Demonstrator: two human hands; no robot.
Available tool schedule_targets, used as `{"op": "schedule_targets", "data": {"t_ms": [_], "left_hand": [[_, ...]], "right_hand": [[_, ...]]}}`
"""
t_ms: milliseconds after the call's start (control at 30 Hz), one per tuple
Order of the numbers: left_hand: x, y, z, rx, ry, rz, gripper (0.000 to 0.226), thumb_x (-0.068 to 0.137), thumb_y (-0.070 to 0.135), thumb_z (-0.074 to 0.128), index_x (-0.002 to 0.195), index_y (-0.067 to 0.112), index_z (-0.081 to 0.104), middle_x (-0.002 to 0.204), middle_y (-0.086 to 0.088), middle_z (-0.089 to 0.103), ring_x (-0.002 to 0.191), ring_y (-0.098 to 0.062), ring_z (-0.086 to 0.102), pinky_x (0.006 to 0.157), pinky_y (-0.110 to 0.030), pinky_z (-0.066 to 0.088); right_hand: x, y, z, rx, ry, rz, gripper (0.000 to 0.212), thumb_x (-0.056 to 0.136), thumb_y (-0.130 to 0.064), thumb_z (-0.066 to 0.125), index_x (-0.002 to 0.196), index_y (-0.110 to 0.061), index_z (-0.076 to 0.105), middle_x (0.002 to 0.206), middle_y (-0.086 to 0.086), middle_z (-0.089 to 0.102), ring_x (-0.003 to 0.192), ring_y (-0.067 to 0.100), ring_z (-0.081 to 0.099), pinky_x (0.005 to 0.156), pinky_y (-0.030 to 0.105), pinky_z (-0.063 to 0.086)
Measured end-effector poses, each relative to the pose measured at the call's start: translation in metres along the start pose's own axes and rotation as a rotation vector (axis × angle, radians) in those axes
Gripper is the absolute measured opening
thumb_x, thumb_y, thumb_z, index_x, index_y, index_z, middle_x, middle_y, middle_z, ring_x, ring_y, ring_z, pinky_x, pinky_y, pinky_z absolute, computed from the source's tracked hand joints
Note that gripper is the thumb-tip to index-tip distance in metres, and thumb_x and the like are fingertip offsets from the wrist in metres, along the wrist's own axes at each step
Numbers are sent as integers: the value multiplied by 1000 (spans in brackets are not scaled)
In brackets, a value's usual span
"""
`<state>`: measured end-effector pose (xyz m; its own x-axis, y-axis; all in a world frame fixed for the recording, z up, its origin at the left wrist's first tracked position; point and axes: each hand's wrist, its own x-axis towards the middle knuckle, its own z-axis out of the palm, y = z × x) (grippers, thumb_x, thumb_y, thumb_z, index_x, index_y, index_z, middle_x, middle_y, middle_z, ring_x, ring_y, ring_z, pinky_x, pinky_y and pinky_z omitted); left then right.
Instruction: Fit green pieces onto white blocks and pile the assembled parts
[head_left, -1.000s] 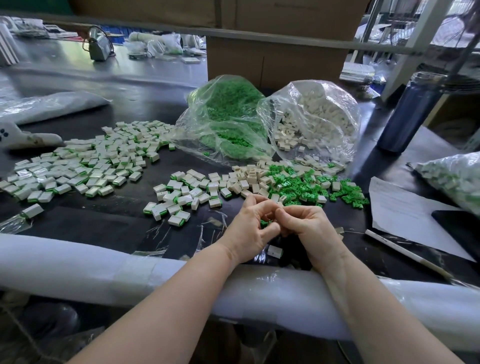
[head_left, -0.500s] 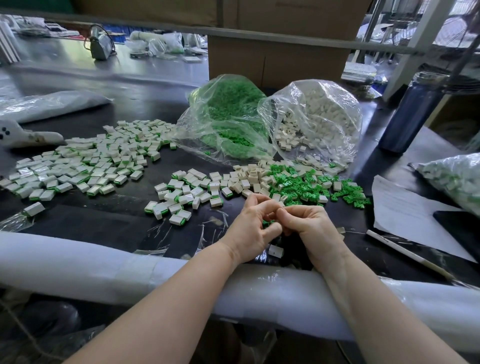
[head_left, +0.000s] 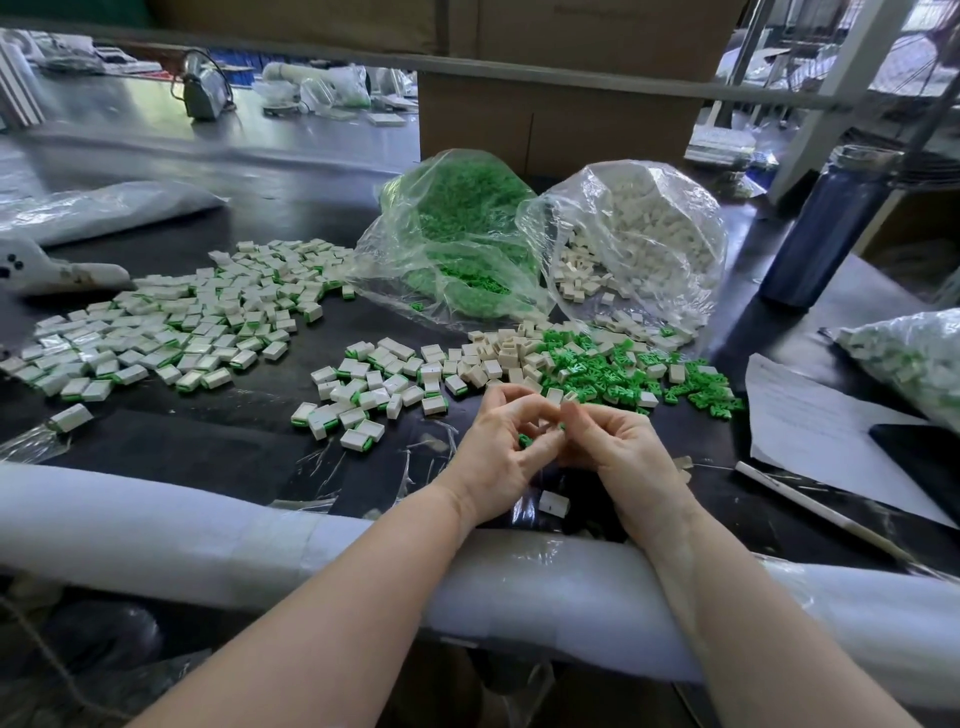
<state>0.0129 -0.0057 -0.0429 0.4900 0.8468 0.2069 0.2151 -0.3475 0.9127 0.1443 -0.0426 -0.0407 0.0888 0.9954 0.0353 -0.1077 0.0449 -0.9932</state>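
Fitting step: left hand (head_left: 498, 452) and right hand (head_left: 613, 447) meet at six o'clock, fingers curled, pinching a green piece (head_left: 524, 441); the white block between them is hidden. Next, I reckon: press home, toss onto the pile (head_left: 363, 395) at ten o'clock.

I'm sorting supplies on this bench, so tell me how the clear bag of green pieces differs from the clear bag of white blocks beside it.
The bag of green pieces is to the left; the bag of white blocks is to the right, and they touch. The green bag holds small bright green parts; the white bag holds pale blocks. The white bag stands rounder, while the green one slumps lower at its mouth. Both are crinkled clear plastic, open toward the person, with contents spilling onto the dark table.
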Motion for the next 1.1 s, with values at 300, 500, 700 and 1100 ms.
{"op": "schedule_targets", "data": {"t_ms": [300, 500, 700, 1100], "left_hand": [[2, -4, 1, 21, 52, -37, 4, 87, 14, 62, 90, 16, 60, 107, 4, 38, 80, -10, 49, 74, -12, 47], [4, -7, 1, 93, 80, -44, 10, 88, 13, 61, 95, 6, 64, 104, 1, 44, 81, -15, 54, 78, -20, 50], [4, -6, 0, 77, 75, -34, 16, 86, 14, 63, 97, 2, 65, 105, 0, 46, 74, -9, 51, 72, -12, 48], [3, -8, -6, 63, 390, -180, 20, 90, 6, 56, 104, 18, 63, 89, -1, 65, 83, -16, 62, 79, -26, 53]], "right_hand": [[-1, 1, -6, -284, 172, -173, 12, 79, -3, 70, 76, -15, 70, 69, -4, 68, 63, 6, 60, 61, 26, 54], [3, 2, -5, -363, 214, -164, 15, 84, -7, 66, 74, -17, 63, 65, -7, 61, 56, -2, 53, 62, 26, 49], [1, 1, -4, -434, 182, -184, 14, 79, -7, 72, 73, -19, 67, 70, -2, 67, 62, 5, 60, 60, 19, 51], [5, 4, -12, -502, 435, -172, 14, 85, -11, 66, 74, -18, 63, 72, -3, 63, 69, 4, 57, 64, 14, 44]]}}
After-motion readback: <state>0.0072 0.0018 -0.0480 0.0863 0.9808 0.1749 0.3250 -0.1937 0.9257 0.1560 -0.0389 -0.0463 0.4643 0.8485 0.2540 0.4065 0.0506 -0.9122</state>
